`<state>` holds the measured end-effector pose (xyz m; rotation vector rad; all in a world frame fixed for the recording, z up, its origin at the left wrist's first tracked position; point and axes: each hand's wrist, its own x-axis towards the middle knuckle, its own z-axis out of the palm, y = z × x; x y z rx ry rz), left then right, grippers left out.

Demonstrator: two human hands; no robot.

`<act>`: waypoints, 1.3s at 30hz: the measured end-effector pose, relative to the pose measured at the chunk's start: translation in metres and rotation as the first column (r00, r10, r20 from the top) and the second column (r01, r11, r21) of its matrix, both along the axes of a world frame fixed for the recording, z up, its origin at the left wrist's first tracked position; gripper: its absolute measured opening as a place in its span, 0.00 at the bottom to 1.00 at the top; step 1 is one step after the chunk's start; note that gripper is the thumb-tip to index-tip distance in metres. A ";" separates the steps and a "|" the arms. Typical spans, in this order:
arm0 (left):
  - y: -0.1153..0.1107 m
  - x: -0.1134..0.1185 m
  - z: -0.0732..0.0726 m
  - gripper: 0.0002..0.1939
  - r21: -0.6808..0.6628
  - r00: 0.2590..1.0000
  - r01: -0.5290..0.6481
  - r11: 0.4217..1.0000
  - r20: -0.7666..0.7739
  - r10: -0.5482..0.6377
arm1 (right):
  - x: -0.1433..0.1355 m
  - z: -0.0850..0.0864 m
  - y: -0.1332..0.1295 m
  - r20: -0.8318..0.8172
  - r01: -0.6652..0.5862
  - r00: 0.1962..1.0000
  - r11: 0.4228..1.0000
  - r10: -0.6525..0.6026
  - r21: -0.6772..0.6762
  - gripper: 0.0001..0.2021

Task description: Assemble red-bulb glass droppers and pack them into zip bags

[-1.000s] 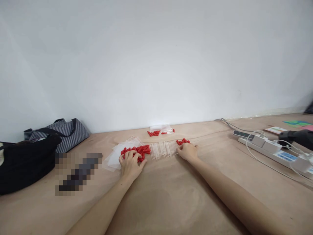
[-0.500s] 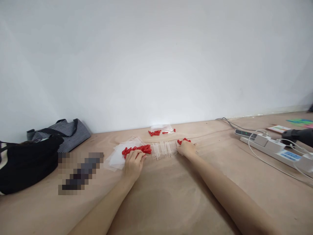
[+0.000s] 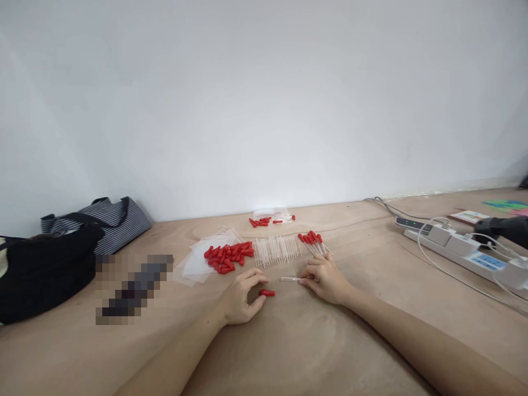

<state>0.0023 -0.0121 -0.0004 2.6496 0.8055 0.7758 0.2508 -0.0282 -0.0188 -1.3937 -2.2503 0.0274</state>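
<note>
By the left edge of the tabletop [image 3: 289, 352] sits a black bag [image 3: 45, 272], with a striped bag [image 3: 134, 220] behind it toward the far edge; right of these is a pixelated patch [image 3: 136, 289], its content hidden; then come overlapping translucent sheets [image 3: 196, 261], with a pile of red bulbs [image 3: 229, 253] on and just beside their right side; the left hand [image 3: 243, 300] rests nearer the front edge than that pile, its thumb and forefinger curved apart; a single red bulb [image 3: 268, 293] lies level at the thumb tip, pointing right, though I cannot tell whether the fingers grip it; farther back, near the far edge, a few small red pieces [image 3: 259, 223] lie beside a clear bag [image 3: 272, 213]; in front of them runs a row of clear tubes [image 3: 276, 250]; a single clear tube [image 3: 291, 279] is pinched by the right hand [image 3: 328, 278], its free end sticking out left toward the single bulb, a gap between them; just beyond that hand lie red-topped tubes [image 3: 312, 239]; toward the right edge is a power strip [image 3: 489, 261].
</note>
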 end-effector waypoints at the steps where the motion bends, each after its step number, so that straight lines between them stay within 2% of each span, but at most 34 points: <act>1: -0.001 0.001 0.000 0.12 -0.005 1.000 -0.027 1.000 -0.001 0.027 | 0.000 -0.001 0.000 0.002 -0.004 1.000 1.000 0.004 -0.003 0.06; 8: 0.000 0.009 -0.007 0.09 -0.037 0.994 -0.096 0.995 -0.047 0.094 | -0.007 -0.006 0.003 -0.020 -0.016 1.000 1.000 0.016 0.014 0.08; 13: -0.003 0.012 -0.006 0.07 0.046 0.984 -0.163 0.986 -0.069 0.166 | -0.017 -0.014 0.003 -0.089 0.048 0.995 0.996 -0.041 0.076 0.05; 17: -0.005 0.014 -0.006 0.06 0.087 0.965 -0.230 0.969 -0.105 0.239 | -0.023 -0.013 -0.002 -0.106 0.073 0.993 0.983 -0.055 0.166 0.05; 25: -0.003 0.014 -0.010 0.06 0.098 0.957 -0.269 0.958 -0.083 0.277 | -0.035 -0.006 -0.014 -0.147 0.017 0.989 0.986 0.008 0.168 0.07; 39: -0.004 0.017 -0.015 0.08 0.009 0.959 -0.281 0.960 -0.041 0.282 | -0.036 -0.009 -0.015 -0.156 -0.109 0.979 0.981 0.135 0.161 0.08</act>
